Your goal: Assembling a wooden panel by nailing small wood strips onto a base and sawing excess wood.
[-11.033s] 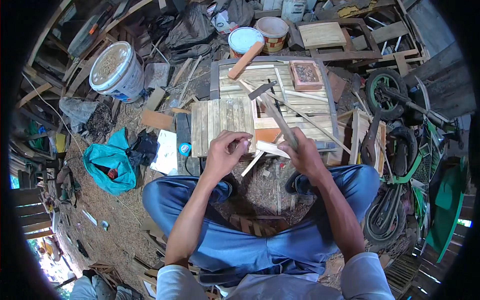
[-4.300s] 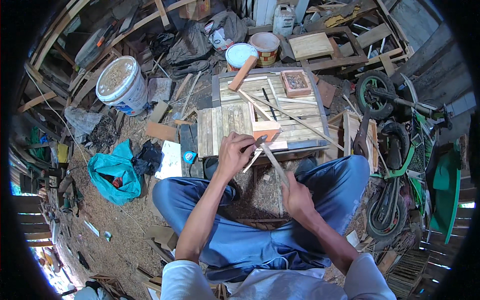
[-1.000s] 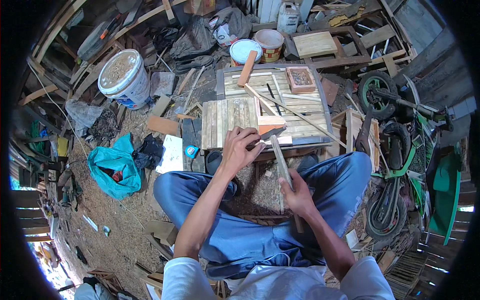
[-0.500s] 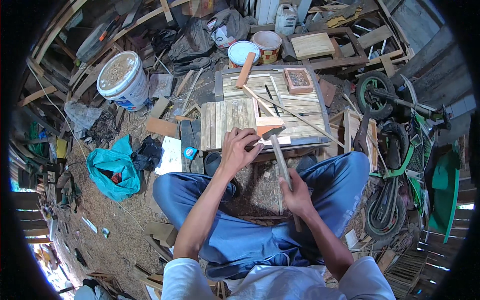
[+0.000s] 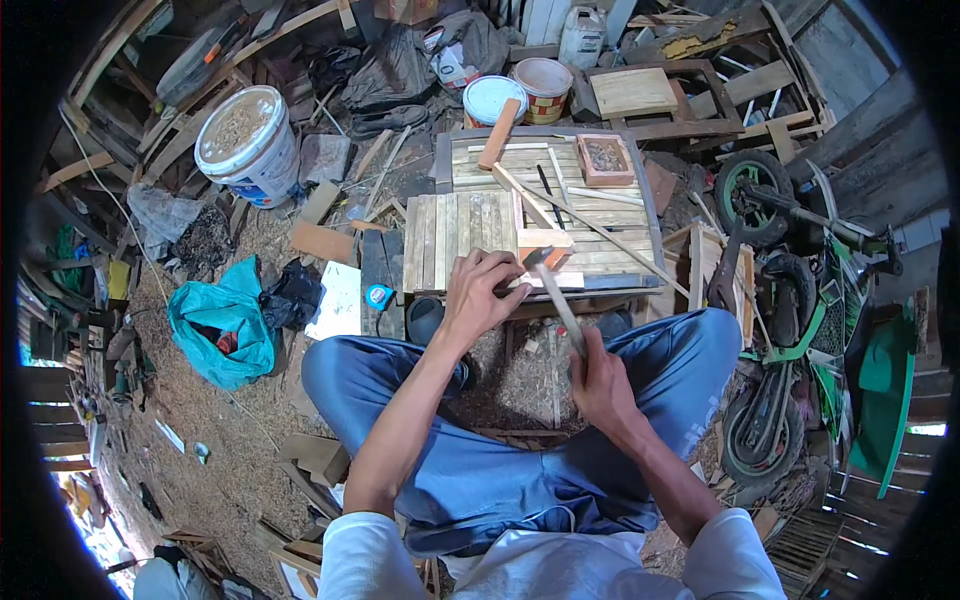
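The hammer [image 5: 561, 300] is gripped around its handle by the right hand [image 5: 603, 388], apparently for control, its head held near the pale-edged orange board [image 5: 545, 239] at the slatted worktop's [image 5: 460, 235] near edge, where the left hand's [image 5: 482, 300] fingers are curled, perhaps for steadying, anything pinched being indiscernible.

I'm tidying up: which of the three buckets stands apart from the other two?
The large bucket at left, with loose brown material on top; the white-topped bucket and the patterned bucket stand side by side, farther right.
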A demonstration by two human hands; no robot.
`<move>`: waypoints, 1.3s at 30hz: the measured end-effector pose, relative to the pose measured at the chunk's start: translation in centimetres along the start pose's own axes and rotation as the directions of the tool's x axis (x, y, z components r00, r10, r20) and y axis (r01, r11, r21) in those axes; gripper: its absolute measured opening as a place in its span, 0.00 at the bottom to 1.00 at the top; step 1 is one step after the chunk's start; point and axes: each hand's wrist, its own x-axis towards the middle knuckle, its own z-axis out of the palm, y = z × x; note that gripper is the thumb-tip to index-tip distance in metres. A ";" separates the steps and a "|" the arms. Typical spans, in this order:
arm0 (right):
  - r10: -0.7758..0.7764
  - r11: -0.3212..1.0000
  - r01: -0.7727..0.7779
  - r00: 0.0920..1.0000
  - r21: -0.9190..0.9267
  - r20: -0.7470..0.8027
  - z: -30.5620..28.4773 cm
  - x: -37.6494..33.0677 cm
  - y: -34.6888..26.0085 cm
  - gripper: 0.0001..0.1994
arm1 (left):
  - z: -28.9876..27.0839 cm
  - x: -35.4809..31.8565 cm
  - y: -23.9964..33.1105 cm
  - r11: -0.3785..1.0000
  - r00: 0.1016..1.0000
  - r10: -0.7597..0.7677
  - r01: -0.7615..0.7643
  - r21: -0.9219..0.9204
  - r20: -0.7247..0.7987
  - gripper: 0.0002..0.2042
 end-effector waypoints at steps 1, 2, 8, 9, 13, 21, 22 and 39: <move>0.003 1.000 -0.003 1.000 0.001 0.002 0.0 -0.1 -0.4 0.14 | -0.1 0.0 0.1 1.000 1.000 0.001 -0.001 0.001 0.005 0.12; 0.000 0.999 0.002 0.997 0.033 -0.073 0.2 -0.1 -0.9 0.14 | -0.1 -0.1 0.2 1.000 1.000 0.000 0.000 0.000 0.007 0.12; 0.110 0.994 -0.110 0.994 -0.002 -0.014 1.1 -0.5 0.4 0.14 | 0.1 0.0 -0.1 1.000 1.000 0.002 -0.002 -0.014 -0.004 0.11; 0.093 0.994 -0.091 0.995 0.052 -0.032 0.8 -0.5 0.1 0.15 | 0.1 0.0 -0.1 1.000 1.000 0.012 -0.012 -0.016 -0.010 0.11; 0.106 0.986 -0.086 0.985 0.146 -0.134 0.6 -0.6 -0.7 0.15 | -0.3 0.2 0.4 1.000 1.000 0.006 -0.006 -0.013 0.003 0.11; 0.119 0.986 -0.106 0.988 0.131 -0.101 -0.2 -0.1 -1.8 0.09 | 0.1 -0.1 0.1 1.000 1.000 0.019 -0.019 -0.009 -0.021 0.10; 0.100 0.988 -0.085 0.988 0.126 -0.120 0.3 -0.2 -1.3 0.11 | 0.1 0.0 0.2 1.000 1.000 0.021 -0.021 -0.014 -0.021 0.10; 0.156 0.981 -0.151 0.987 0.125 -0.028 -0.7 0.6 -1.7 0.10 | 0.2 -0.1 -0.2 0.997 0.997 0.070 -0.070 0.013 -0.027 0.09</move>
